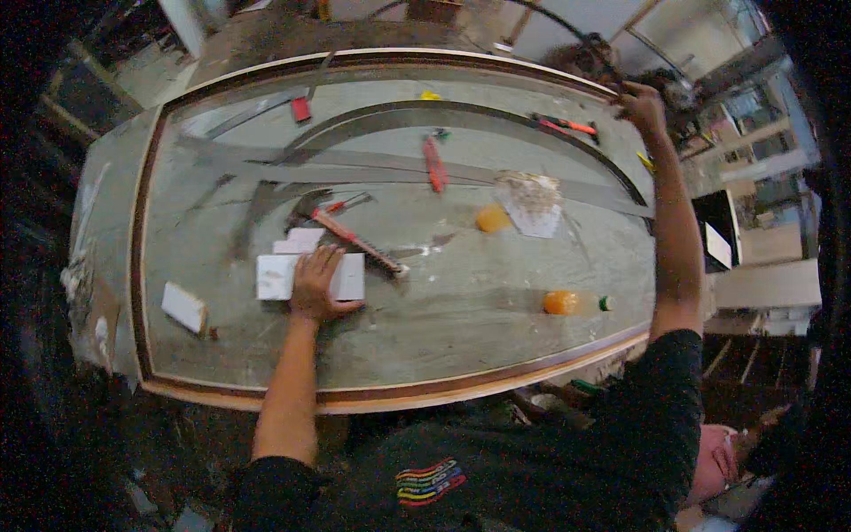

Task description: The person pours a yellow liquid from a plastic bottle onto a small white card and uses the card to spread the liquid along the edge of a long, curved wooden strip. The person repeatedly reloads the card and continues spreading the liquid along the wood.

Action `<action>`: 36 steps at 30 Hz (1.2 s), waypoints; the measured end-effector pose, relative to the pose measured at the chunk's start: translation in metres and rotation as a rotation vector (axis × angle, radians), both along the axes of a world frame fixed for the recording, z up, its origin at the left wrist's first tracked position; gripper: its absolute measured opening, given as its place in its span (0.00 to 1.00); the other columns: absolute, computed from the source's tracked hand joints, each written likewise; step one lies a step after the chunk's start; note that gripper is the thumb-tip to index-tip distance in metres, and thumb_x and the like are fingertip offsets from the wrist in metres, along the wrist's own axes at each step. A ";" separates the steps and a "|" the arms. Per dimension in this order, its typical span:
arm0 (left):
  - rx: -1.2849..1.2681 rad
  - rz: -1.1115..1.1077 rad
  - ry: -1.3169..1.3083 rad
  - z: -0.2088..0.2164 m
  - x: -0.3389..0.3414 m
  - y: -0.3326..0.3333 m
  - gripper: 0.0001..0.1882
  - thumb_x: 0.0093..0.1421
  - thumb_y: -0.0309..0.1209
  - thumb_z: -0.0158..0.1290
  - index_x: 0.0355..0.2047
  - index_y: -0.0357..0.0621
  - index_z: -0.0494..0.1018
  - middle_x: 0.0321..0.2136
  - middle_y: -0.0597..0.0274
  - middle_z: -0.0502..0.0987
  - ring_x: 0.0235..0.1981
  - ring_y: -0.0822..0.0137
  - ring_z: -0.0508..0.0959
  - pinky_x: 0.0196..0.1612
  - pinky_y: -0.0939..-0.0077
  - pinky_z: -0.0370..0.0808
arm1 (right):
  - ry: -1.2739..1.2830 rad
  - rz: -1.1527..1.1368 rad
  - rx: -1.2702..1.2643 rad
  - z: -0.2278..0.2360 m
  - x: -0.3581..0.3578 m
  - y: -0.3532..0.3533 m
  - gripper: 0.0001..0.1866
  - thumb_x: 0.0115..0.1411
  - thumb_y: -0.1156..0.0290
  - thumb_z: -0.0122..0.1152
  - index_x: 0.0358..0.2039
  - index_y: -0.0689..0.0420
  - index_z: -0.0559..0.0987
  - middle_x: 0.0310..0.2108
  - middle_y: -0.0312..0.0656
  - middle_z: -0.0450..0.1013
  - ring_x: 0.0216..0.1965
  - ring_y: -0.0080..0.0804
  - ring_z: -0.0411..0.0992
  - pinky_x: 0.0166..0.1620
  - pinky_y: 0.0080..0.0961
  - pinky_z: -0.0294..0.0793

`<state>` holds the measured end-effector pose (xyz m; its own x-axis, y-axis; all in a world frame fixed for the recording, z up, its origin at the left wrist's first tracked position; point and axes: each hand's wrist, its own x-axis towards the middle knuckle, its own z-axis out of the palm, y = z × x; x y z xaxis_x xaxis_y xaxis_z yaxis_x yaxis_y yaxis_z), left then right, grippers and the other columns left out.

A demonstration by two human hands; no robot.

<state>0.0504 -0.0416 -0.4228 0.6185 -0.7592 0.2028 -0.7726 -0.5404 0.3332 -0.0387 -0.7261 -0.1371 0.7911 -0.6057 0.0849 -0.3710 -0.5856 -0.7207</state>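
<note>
My left hand (pixel 316 282) lies flat with its fingers stretched over a white rectangular block (pixel 274 277) on the worktable. Smaller white pieces (pixel 300 240) stick out just beyond it. Right beside it lies a hammer (pixel 359 246) with a red and brown handle. My right arm reaches out to the table's far right corner. There my right hand (pixel 640 111) is closed around a dark, flexible strip (pixel 567 28), which arches up beyond the table's far edge. The fingertips are blurred.
The wood-edged worktable (pixel 443 355) carries a curved dark strip (pixel 390 108), red-handled pliers (pixel 434 166), an orange-handled tool (pixel 581 129), an orange lump (pixel 492 218), and a crumpled white sheet (pixel 536 219). A bottle of orange drink (pixel 561 302) lies near the front right. Another white block (pixel 183 308) is at left.
</note>
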 end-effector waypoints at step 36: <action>-0.454 -0.552 0.665 0.250 -0.152 0.043 0.31 0.47 0.24 0.68 0.55 0.46 0.78 0.35 0.51 0.84 0.27 0.65 0.82 0.35 0.77 0.77 | -1.098 -0.357 -0.158 -0.053 -0.290 0.401 0.07 0.61 0.79 0.58 0.37 0.69 0.80 0.30 0.44 0.78 0.22 0.30 0.75 0.27 0.28 0.80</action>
<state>-0.1018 0.0011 -0.1733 0.2937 -0.9122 0.2857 -0.4580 0.1281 0.8797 -0.3286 -0.3255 -0.1898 0.0323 -0.7004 0.7131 0.2451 -0.6861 -0.6850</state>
